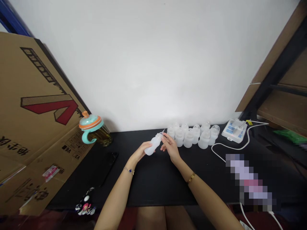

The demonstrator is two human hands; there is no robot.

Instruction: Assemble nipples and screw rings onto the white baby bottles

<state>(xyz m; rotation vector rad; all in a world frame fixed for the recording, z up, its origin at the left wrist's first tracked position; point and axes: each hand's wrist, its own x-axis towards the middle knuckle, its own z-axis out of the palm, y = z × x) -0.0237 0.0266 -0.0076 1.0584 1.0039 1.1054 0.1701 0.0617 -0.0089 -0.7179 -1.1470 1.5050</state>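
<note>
A translucent white baby bottle [153,145] is tilted above the black table, its top end pointing up to the right. My left hand [141,151] is wrapped round the bottle's body. At the bottle's top, the fingers of my right hand [170,146] pinch something clear, seemingly its cap or nipple; a thin pointed bit sticks up there, too small to name. Just right of my right hand, several similar baby bottles [189,140] with clear domed caps stand upright in a cluster near the wall.
On the left stand a jug [100,134] with a turquoise handle and a large cardboard box [28,121]. A black phone-like slab [106,166] with a charm [85,206] lies before them. Rightward are a white plastic case [234,131], a white cable [248,135] and a blurred-out object [250,182].
</note>
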